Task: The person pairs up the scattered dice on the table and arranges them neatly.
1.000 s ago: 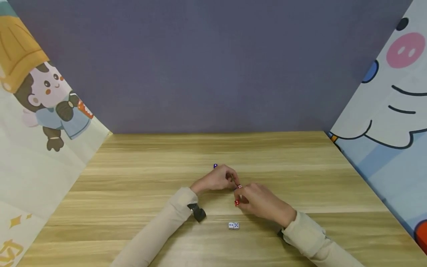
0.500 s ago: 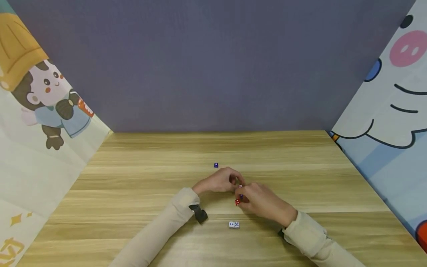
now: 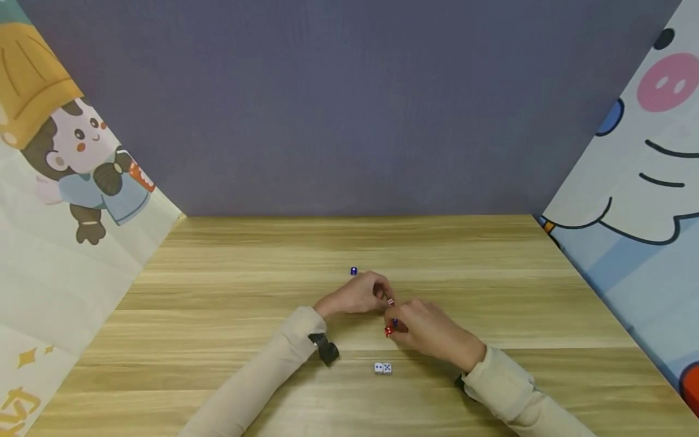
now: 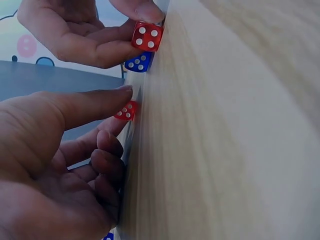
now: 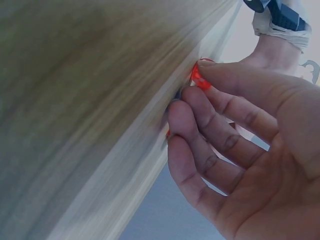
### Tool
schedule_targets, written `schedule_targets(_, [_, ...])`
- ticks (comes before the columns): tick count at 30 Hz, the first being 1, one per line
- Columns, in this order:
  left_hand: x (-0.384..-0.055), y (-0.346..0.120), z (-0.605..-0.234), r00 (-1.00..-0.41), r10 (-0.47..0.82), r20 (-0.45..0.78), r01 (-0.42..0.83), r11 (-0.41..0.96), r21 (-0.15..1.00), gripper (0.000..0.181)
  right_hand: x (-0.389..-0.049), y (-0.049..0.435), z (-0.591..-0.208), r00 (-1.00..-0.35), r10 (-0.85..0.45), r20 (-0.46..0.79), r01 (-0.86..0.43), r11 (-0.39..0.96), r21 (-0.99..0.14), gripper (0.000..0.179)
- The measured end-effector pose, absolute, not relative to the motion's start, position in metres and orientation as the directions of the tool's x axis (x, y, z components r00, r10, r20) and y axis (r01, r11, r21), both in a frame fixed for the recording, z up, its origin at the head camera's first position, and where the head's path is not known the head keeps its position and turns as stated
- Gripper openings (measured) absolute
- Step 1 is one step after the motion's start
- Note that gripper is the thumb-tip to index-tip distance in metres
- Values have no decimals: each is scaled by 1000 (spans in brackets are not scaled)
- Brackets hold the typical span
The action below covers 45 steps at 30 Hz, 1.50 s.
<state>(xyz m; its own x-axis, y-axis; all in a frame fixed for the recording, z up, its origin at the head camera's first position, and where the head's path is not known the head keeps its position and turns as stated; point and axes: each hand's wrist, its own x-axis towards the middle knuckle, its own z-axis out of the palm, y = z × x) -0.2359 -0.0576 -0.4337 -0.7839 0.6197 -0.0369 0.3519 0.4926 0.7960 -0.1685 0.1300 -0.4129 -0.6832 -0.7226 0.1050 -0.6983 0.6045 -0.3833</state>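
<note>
In the left wrist view, my left hand (image 4: pixel 65 145) holds a red die (image 4: pixel 126 111) between thumb and forefinger, low at the tabletop. Facing it, my right hand (image 3: pixel 431 331) pinches a second red die (image 3: pixel 388 331), whose four white pips face the left wrist camera. Close behind that die is a blue die (image 4: pixel 138 62), partly covered by the right fingers; whether the two dice touch I cannot tell. Most of the blue die is hidden in the right wrist view, where the pinched red die (image 5: pixel 201 77) shows at the thumb tip.
Another blue die (image 3: pixel 354 271) lies beyond my left hand. Two white dice (image 3: pixel 383 368) sit side by side nearer the front. A wooden tabletop (image 3: pixel 246 261) meets a grey back panel (image 3: pixel 349 109), with cartoon-printed panels at both sides.
My left hand shifted slightly right, then back left with its red die. The blue die by the right fingers has come into view. My right hand has stayed nearly still.
</note>
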Motion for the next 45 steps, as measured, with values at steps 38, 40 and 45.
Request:
schedule_targets(38, [-190,-107,-408,-781,624,27,497,595,631,12,-166,133,-414,-697,-709,108,-687,617,-383,13])
schedule_targets(40, [-185,-105,-409,-772,636,21,509,597,620,12,-166,133,-413,-699,-707,106,-685,619,-385,14])
schedule_targets(45, [-179,-100,-411,-761,648,-13,535,640,552,13,-165,130,-411,-693,-713,104,-689,613,-387,15])
